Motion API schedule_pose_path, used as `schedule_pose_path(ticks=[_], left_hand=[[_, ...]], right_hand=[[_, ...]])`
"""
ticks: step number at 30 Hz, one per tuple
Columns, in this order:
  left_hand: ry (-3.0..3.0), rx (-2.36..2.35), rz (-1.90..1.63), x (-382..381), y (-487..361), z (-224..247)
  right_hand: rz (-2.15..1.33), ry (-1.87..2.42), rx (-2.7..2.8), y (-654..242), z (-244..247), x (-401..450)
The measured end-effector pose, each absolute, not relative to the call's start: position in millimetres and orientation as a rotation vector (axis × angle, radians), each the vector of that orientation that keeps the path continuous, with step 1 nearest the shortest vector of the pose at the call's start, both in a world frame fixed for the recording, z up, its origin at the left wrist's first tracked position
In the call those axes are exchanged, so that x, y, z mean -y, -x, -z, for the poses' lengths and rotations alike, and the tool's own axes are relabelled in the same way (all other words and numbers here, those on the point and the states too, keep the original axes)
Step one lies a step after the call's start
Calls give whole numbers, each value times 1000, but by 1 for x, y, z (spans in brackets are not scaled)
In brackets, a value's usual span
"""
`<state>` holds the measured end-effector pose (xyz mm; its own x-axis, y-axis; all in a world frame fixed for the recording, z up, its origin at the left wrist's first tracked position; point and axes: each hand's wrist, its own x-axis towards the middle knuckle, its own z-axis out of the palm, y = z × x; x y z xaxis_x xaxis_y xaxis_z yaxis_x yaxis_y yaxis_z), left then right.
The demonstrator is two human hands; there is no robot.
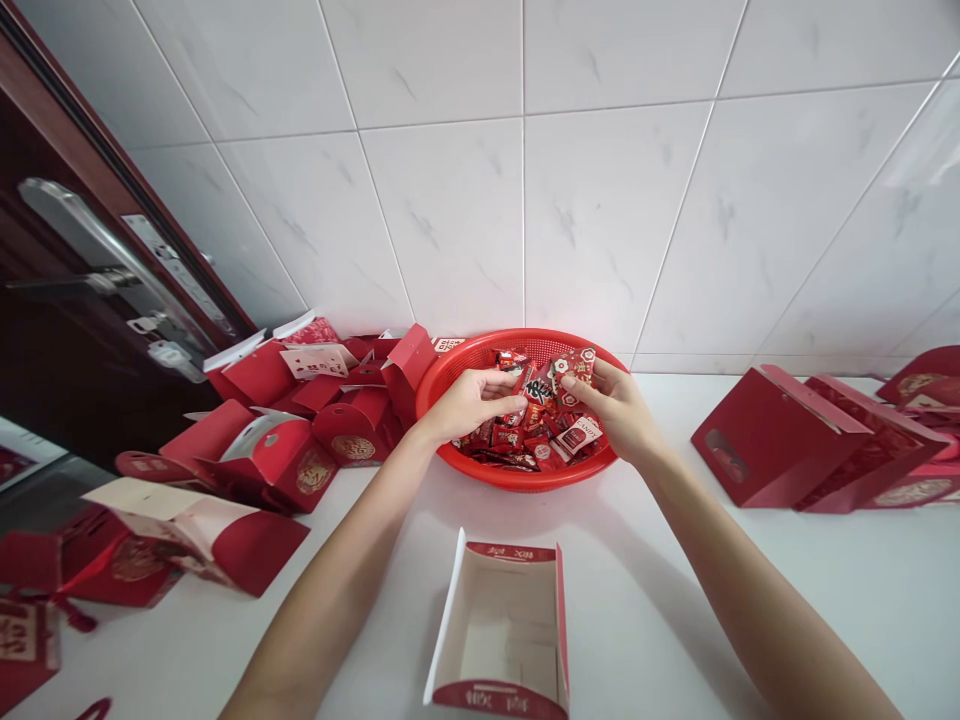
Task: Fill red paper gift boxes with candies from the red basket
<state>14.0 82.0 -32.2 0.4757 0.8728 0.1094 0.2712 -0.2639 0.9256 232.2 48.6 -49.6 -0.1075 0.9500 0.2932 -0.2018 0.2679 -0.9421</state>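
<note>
A red oval plastic basket (517, 480) full of wrapped candies (529, 440) stands against the wall. My left hand (476, 400) reaches in from its left side, with thumb and fingers closing at the edge of a small red wrapped candy (527, 378). On the right side of the basket, my right hand (615, 400) pinches a red flower-patterned candy packet (571, 372) between thumb and fingers. In front of the basket lies an open-topped red paper box (501, 700), its white inside facing up with nothing in it.
Several red gift boxes (281, 460) crowd the left side of the white table (375, 600). More red boxes (780, 440) lean together at the right. White tiles (450, 220) cover the wall behind, and a dark door with a metal handle (112, 250) is at the left.
</note>
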Motion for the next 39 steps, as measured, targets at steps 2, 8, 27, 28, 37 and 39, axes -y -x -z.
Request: schedule_pose_path(ticks=[2,8,27,28,37,39], left_hand=[[-1793,-955,-801,-80,-17,31],[-1770,-959,-813,-77,-19,29],[-2022,-908,-457,-80,-17,34],[-2113,-897,-371,-81,-19,33],[-2427,-772,76,-80,-57,33],[-2429,-785,162,-80,-61,34]], right_hand=[[-1193,775,1304,-233,50,-48],[-1236,742,1319,-233,48,-47],[-1097,803,1185,-230,51,-50],[-1104,799,1177,-230,51,-50],[-1102,778,1141,-229,52,-51],[-1096,771,1146,-229,52,-52]])
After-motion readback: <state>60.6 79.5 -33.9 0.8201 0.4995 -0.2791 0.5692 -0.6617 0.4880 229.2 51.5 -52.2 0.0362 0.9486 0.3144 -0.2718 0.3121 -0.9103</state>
